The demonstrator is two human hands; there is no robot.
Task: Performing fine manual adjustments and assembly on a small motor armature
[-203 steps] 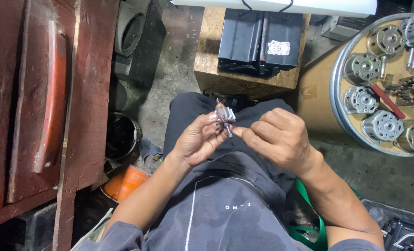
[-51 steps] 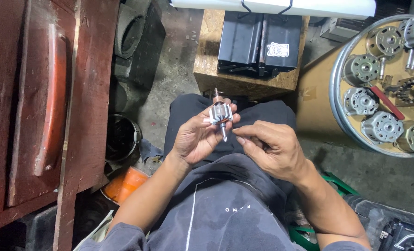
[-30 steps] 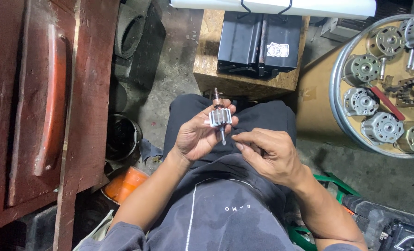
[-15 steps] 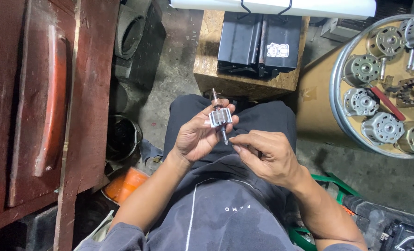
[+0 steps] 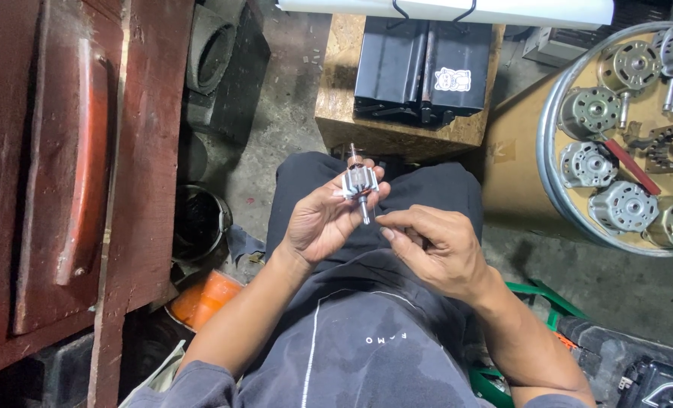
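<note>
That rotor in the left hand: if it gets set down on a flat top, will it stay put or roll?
Likely to roll: the rotor looks round, with a thin shaft out each end. Probably stiff and heavy for its size, being all metal. The left hand pinches its core between the fingertips; the bare shaft may be slippery.

Silver rotor (image 5: 360, 183); black box (image 5: 421, 66); red cabinet (image 5: 64, 151).

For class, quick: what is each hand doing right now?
Left hand: closed on a small motor rotor.
Right hand: fingers curled beside the shaft; any grip cannot be told.
</note>
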